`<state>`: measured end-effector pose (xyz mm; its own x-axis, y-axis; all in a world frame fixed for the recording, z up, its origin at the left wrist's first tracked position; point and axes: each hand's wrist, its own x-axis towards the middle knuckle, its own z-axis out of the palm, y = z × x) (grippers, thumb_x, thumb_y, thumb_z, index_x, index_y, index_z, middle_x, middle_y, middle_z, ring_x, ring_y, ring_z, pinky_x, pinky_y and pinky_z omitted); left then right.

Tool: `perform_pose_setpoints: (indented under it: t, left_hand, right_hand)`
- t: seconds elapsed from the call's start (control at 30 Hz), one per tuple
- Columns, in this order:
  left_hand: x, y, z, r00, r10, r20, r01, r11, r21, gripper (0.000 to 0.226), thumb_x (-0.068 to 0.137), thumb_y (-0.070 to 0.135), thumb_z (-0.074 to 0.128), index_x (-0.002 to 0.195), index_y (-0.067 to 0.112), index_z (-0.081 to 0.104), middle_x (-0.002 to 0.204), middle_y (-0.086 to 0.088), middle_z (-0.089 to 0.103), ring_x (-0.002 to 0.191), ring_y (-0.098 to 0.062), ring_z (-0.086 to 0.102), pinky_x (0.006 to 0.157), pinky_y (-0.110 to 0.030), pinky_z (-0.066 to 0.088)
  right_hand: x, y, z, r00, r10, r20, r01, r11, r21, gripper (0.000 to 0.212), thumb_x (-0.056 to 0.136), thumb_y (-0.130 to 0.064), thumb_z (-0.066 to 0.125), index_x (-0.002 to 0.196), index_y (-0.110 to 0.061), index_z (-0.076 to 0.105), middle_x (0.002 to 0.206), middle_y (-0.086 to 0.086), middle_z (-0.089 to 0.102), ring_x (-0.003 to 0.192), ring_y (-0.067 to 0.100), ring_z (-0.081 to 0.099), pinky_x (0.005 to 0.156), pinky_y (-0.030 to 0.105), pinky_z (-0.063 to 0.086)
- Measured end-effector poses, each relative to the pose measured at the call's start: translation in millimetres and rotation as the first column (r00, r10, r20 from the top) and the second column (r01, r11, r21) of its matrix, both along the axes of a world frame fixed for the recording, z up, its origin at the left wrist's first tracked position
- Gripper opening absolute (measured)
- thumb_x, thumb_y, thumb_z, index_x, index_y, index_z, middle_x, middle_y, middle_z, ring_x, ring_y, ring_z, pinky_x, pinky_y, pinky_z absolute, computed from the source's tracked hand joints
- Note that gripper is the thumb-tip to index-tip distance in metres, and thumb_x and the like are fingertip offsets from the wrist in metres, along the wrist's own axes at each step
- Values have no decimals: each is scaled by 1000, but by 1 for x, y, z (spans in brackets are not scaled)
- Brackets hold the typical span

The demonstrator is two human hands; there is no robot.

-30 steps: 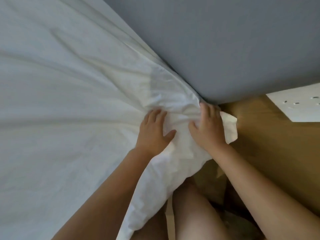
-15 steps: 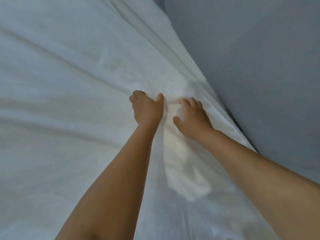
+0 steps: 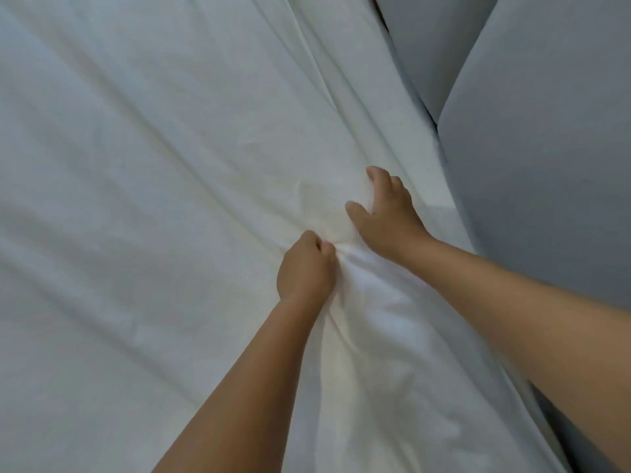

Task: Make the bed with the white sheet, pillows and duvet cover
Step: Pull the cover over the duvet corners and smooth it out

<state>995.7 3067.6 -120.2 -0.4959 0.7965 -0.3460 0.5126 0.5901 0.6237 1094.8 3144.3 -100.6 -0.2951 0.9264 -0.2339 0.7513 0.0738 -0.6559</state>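
The white sheet point(image 3: 143, 186) covers nearly the whole head view, with long creases running diagonally toward the middle. My left hand point(image 3: 305, 268) is curled into a fist that grips a bunch of the sheet at its centre. Just above and to the right, my right hand point(image 3: 384, 213) presses on the sheet with fingers bent, thumb spread to the left. The fabric is gathered into folds between and below the two hands. No pillows or duvet cover are visible.
A grey padded headboard point(image 3: 546, 165) in two panels runs along the right side, with a dark gap point(image 3: 432, 117) between it and the sheet's edge. The sheet's right edge drops down beside it.
Both hands have travelled from the bed's corner further up along the sheet beside the headboard. The wooden floor is out of view. The left hand has closed on the fabric.
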Motion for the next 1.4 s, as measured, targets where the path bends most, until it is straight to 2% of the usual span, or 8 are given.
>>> perform_pose_setpoints:
  t: [0.1,0.27,0.4,0.5,0.7,1.07,1.27,1.4]
  left_hand:
    - [-37,-29,17,982,142,-126,-107,961,256,29,85,25,42,59,15,37,50,5,39,50,-8,40,46,-21,27]
    - [-63,-46,13,964,149,-221,-157,987,-20,21,84,24,51,70,9,53,63,-2,56,57,-15,46,50,-28,31]
    - [-49,1,14,971,134,-200,-121,990,76,14,82,31,53,81,18,51,73,7,56,63,-11,50,50,-25,29]
    - [-47,18,9,972,62,-226,-55,998,39,30,82,39,56,104,18,50,94,4,49,83,-17,48,60,-28,34]
    - [-29,16,0,866,-137,-481,141,990,-28,46,87,54,47,114,17,49,104,-1,49,96,-22,45,75,-32,30]
    - [-9,5,-29,962,-256,-94,259,966,12,72,91,55,40,149,19,17,155,2,18,142,-12,13,118,-34,5]
    - [2,-8,-40,951,-290,-106,294,955,28,72,93,58,23,149,30,-12,152,19,-21,130,6,-31,103,-22,-27]
    - [3,-4,-47,931,-335,-141,333,942,-43,71,94,59,17,144,29,-22,143,19,-33,128,1,-37,103,-27,-28]
  right_hand:
    - [-5,15,1,988,-91,-128,81,993,-82,54,96,-38,44,142,-12,32,140,8,39,128,25,39,105,37,33]
    - [-19,31,-3,989,-104,106,124,973,-195,60,90,-45,50,135,-8,35,136,11,39,125,30,40,93,34,34]
    - [-32,39,-4,976,-209,70,220,906,-361,75,85,-56,55,136,-5,36,134,10,48,115,29,52,87,32,43]
    - [-42,45,-2,967,-246,72,255,905,-340,40,90,-31,51,116,-1,51,106,11,58,78,23,55,60,27,39]
    - [-43,54,13,931,-88,355,108,994,-36,15,90,-1,40,82,-12,47,97,10,59,82,27,51,69,29,36]
    - [-23,64,-7,911,-144,386,78,981,180,34,91,-3,35,59,-14,33,60,1,39,53,19,37,46,25,18]
    - [-17,63,-10,947,-118,298,53,975,216,29,87,-3,39,60,-11,33,57,2,37,50,17,30,47,28,18]
    - [-13,56,-11,983,-140,121,117,976,182,17,92,-9,43,89,-6,60,82,7,61,75,26,55,65,35,46]
